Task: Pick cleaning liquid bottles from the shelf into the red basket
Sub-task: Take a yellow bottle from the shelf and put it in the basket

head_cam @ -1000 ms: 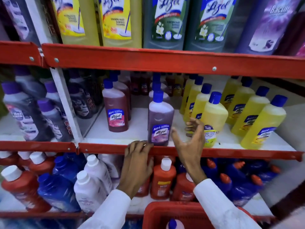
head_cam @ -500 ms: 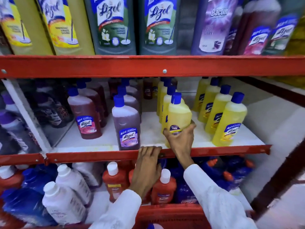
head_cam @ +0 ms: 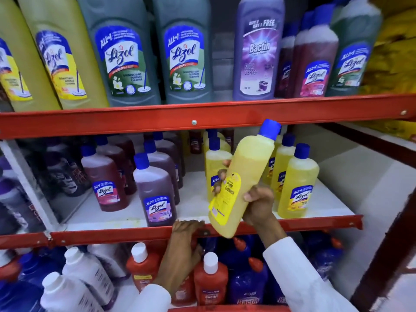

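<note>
My right hand (head_cam: 256,204) grips a yellow cleaning liquid bottle (head_cam: 244,176) with a blue cap, lifted off the middle shelf and tilted to the right in front of the shelf edge. My left hand (head_cam: 183,242) rests with curled fingers on the red front rail of the middle shelf (head_cam: 112,236). More yellow bottles (head_cam: 297,181) stand behind and to the right on that shelf. Only a thin strip of the red basket's rim (head_cam: 225,309) shows at the bottom edge.
Purple (head_cam: 155,190) and brown (head_cam: 104,179) bottles stand left on the middle shelf. Large green (head_cam: 119,52), yellow and purple bottles fill the top shelf. Red (head_cam: 210,280), white (head_cam: 90,273) and blue bottles crowd the bottom shelf. A dark upright post (head_cam: 382,255) stands at right.
My right hand closed on the front yellow bottle, lifted it off the shelf and tilted it. The view rose and shifted right. My left hand stayed on the rail.
</note>
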Demonstrator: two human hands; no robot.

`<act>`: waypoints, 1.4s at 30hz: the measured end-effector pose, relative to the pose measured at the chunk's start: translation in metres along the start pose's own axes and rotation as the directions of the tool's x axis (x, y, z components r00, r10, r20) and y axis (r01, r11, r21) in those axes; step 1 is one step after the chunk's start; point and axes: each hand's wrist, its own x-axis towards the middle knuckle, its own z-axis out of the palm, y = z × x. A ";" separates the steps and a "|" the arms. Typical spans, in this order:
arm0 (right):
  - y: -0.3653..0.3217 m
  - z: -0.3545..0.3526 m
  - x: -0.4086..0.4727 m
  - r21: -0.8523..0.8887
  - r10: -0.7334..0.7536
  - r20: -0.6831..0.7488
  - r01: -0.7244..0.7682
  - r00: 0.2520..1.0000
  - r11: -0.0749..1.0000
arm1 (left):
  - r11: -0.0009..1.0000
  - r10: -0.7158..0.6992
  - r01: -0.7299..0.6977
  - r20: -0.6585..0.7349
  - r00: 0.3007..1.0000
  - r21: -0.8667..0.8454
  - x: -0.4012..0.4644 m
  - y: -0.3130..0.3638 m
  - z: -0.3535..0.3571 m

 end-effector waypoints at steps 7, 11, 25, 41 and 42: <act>-0.015 0.016 -0.015 0.318 0.039 0.383 -0.172 0.923 0.933 | 1.000 0.021 -0.022 -0.024 0.999 -0.018 -0.003 -0.002 0.000; -0.014 0.020 -0.034 -0.415 -0.025 -0.256 -0.087 0.966 0.906 | 0.999 0.041 -0.041 -0.057 0.998 -0.004 -0.005 -0.004 0.002; 0.005 0.021 -0.090 -0.827 -0.257 -0.459 -0.303 0.850 0.474 | 0.940 0.013 0.065 0.225 0.974 -0.334 -0.038 0.071 -0.011; 0.076 -0.082 -0.244 -0.733 0.197 -0.656 -0.677 0.728 0.063 | 0.845 -0.276 0.457 0.507 0.816 -0.276 -0.167 0.011 0.169; 0.083 -0.088 -0.252 -0.716 0.210 -0.673 -0.696 0.709 0.056 | 0.843 -0.303 0.481 0.527 0.794 -0.241 -0.176 0.004 0.183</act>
